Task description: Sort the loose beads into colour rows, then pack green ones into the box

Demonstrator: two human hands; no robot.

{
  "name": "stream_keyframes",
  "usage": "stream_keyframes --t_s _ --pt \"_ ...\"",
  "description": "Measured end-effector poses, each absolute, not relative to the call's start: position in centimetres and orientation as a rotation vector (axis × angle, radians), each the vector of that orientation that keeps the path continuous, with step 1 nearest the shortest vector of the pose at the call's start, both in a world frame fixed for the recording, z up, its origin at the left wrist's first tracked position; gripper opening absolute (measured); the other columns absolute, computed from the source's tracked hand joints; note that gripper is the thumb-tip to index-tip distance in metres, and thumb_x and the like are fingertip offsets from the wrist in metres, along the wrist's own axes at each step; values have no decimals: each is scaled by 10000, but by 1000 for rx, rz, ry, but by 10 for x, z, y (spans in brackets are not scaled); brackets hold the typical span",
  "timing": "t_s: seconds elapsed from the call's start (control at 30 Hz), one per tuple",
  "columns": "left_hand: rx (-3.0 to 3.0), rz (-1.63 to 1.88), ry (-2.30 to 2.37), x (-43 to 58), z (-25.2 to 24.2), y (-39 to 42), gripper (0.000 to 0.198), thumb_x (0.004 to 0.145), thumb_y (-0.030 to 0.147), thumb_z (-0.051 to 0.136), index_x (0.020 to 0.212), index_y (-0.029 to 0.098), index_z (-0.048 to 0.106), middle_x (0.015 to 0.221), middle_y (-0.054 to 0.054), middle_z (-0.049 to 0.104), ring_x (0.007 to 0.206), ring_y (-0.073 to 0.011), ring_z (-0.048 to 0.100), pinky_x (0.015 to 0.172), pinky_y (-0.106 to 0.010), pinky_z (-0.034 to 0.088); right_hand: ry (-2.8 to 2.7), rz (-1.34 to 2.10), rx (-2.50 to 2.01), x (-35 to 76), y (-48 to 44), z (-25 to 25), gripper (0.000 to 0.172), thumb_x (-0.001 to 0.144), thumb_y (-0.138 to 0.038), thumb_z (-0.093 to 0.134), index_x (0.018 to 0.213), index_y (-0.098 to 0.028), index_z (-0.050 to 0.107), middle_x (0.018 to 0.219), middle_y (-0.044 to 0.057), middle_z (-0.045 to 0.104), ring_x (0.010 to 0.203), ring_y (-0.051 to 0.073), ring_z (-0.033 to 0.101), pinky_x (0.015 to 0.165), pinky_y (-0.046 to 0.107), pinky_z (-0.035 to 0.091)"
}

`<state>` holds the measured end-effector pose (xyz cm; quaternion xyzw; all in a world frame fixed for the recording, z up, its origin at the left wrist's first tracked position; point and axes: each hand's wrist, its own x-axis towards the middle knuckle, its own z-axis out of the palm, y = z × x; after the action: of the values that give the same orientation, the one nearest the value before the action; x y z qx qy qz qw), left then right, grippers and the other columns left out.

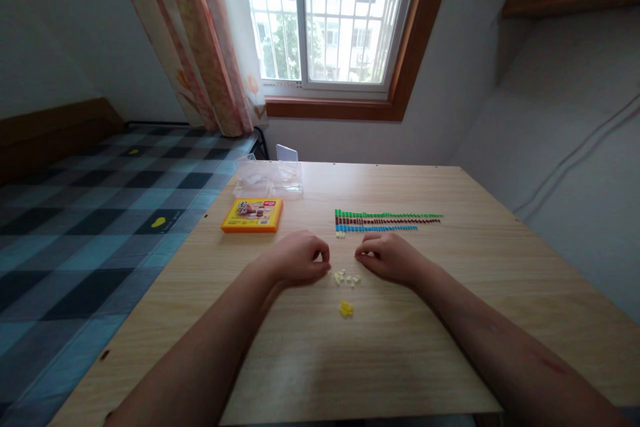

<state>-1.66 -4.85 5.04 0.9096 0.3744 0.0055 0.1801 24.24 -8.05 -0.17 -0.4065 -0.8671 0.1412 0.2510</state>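
Observation:
My left hand (303, 257) rests low over the table, thumb and forefinger closed in a pinch beside a loose pile of small cream pieces (341, 277). My right hand (389, 257) is closed the same way on the pile's other side, fingertips pointing left. Whatever is between the fingertips of either hand is too small to make out. Beyond the hands run lines of tiny block-like pieces: a green row (385, 215), a brown row (385, 221) and a blue row (377, 228). A short cream row (341, 235) sits at their near left. Closer to me lies a yellow cluster (346, 309).
An orange-yellow box (253, 215) with a printed lid lies at the left of the wooden table (300, 360). Behind it stand clear plastic containers (270, 177). A bed with a checked cover (115, 213) adjoins the left edge; a window is ahead.

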Motion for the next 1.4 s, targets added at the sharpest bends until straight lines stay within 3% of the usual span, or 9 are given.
stream_keyframes --t_s 0.23,0.43,0.93,1.4 --pt "2555 -61 1092 -16 56 -51 201 782 370 629 841 258 785 714 1 699 628 -145 564 600 -269 368 -2323 201 -1257 241 -71 -11 202 944 -198 568 980 -230 764 941 49 700 830 164 630 730 256 437" --pt "2575 -60 1068 -16 55 -53 191 774 345 656 885 288 801 736 -3 726 655 -156 591 643 -273 410 -2298 105 -1373 236 -66 -13 245 972 -258 549 1043 -285 782 895 38 666 789 161 611 690 251 417" --pt "2624 -9 1086 -16 46 -53 237 754 229 582 831 287 798 751 -8 748 643 -172 614 626 -281 434 -2261 81 -1417 232 -63 -16 284 971 -253 533 1157 -248 749 981 58 687 869 182 634 741 262 456" --pt "2647 17 1106 -14 45 -53 236 769 215 584 848 282 797 788 -24 753 697 -188 638 659 -285 449 -2347 68 -1439 226 -64 -13 304 1033 -381 484 1199 -334 734 950 34 637 816 152 607 698 245 407"
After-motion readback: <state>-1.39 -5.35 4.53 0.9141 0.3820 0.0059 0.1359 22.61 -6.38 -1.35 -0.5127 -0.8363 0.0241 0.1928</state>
